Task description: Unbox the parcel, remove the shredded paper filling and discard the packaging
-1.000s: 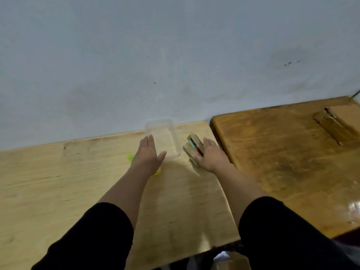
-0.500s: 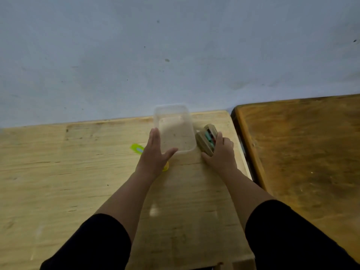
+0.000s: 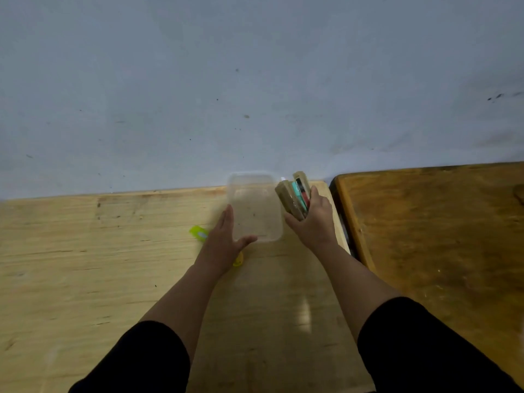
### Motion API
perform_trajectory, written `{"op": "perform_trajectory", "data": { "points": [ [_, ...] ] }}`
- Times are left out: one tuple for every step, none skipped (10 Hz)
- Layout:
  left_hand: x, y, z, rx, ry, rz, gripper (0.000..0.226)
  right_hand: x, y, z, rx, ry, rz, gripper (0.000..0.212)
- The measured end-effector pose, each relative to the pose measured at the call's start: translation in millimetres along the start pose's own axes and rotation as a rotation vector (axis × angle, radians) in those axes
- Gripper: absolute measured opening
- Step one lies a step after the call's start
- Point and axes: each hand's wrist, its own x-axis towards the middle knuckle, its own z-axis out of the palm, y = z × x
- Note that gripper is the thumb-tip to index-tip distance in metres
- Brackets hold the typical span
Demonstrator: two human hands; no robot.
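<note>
A clear plastic container lies on the light wooden table against the wall. My left hand rests flat against its left side, fingers straight and thumb under its near edge. My right hand grips a small brown cardboard parcel with teal and red items showing inside, held just right of the container. A yellow-green utility knife lies on the table, partly hidden under my left hand.
A darker brown wooden table stands to the right, with a narrow gap between the two tables. A plain grey wall closes off the far side. My black sleeves fill the bottom of the view.
My right hand has lifted the parcel slightly and moved it farther toward the wall beside the container. My left hand stays against the container. The camera has shifted a little.
</note>
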Motion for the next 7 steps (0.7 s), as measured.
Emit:
{"op": "perform_trajectory", "data": {
  "points": [
    [0,-2,1,0.003,-0.021,-0.023,0.098,9,-18,8,0.009,-0.037,-0.061,0.086],
    [0,-3,3,-0.008,-0.011,-0.022,0.099,15,-32,20,-0.003,-0.085,-0.078,0.083],
    [1,-3,4,-0.023,0.004,-0.022,0.099,16,-42,29,-0.035,-0.16,-0.034,0.086],
    [2,-3,4,-0.023,0.0,-0.014,0.099,13,-46,33,-0.035,-0.182,-0.007,0.077],
    [0,-1,3,-0.02,-0.023,-0.028,0.097,8,-48,28,-0.023,-0.207,-0.013,0.059],
    [0,3,0,-0.035,-0.003,-0.028,0.09,4,-48,20,0.018,-0.175,-0.026,0.045],
    [-16,3,-1,-0.038,0.054,0.019,0.074,-27,-41,11,0.054,-0.122,-0.013,0.033]
  ]
}}
